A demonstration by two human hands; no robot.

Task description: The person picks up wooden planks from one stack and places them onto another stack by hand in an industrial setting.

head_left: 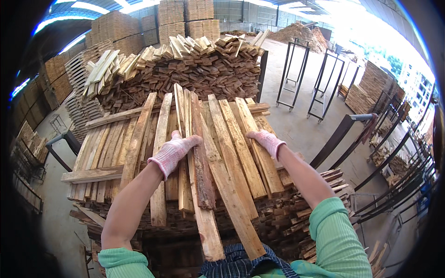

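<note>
Wooden slats [243,150], long, narrow, mostly pale, 1 rough reddish-brown

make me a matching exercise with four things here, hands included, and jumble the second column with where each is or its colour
1. left hand
2. right hand
3. sleeves
4. pile of short wood pieces

A. light green, pushed up the forearms
B. at a pale board without bark
C. beyond the laid-out boards
D. at a bark-edged board

Pairs: 1-D, 2-B, 3-A, 4-C
</note>
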